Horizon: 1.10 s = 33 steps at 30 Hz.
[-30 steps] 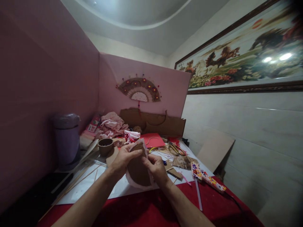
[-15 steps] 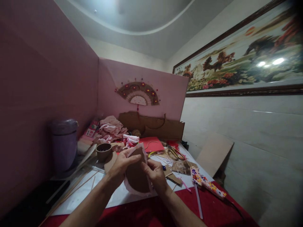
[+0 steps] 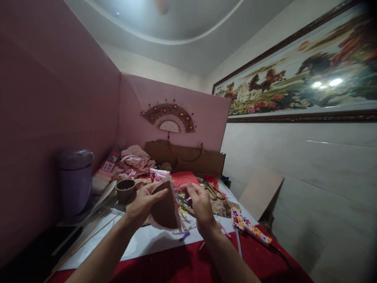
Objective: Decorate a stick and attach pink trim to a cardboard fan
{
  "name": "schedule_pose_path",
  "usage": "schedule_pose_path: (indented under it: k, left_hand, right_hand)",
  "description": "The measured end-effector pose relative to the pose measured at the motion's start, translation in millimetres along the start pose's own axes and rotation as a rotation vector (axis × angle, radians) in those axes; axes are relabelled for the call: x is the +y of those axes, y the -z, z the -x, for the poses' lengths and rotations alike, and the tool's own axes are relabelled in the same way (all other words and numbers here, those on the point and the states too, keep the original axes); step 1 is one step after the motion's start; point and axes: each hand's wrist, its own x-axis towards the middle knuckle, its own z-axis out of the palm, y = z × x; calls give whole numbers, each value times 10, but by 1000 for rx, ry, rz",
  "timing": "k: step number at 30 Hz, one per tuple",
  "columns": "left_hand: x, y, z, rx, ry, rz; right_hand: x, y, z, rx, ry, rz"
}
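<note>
Cardboard piece in our left hand, right hand just beside it

We are holding the cardboard piece up over the near part of the white sheet, in the middle of the scene. Our left hand is gripping its upper left side, the thumb lying across the brown face and the fingers reaching behind; it is closing only as far as the thin piece allows. A pale border is running along the right and bottom edges. Our right hand is hovering to the right, apart from the piece, fingers half curled and thumb bending near the first finger; we are not managing to tell whether anything thin is caught between them.

On the left, a purple bottle is standing, with a brown cup nearer the middle. Behind the cup, pink cloth is lying in a heap. Red paper is resting beyond our hands, scissors are lying to its right, and a flowered glue gun is resting at the near right. On the far side, a fan is hanging against a pink board, and a framed horse picture is hanging on the right wall.
</note>
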Motion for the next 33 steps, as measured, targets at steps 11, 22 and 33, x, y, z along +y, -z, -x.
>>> schedule_pose_path:
  k: [11, 22, 33]
  left_hand:
    - [-11, 17, -5, -41, -26, -122]
    - [-42, -1, 7, -27, 16, -170]
    - [-17, -55, -2, -20, -7, -181]
  right_hand:
    - [126, -281, -151, -152, -41, -291]
    - [282, -157, -72, -243, -5, -370]
    - [262, -155, -61, -258, 72, -404]
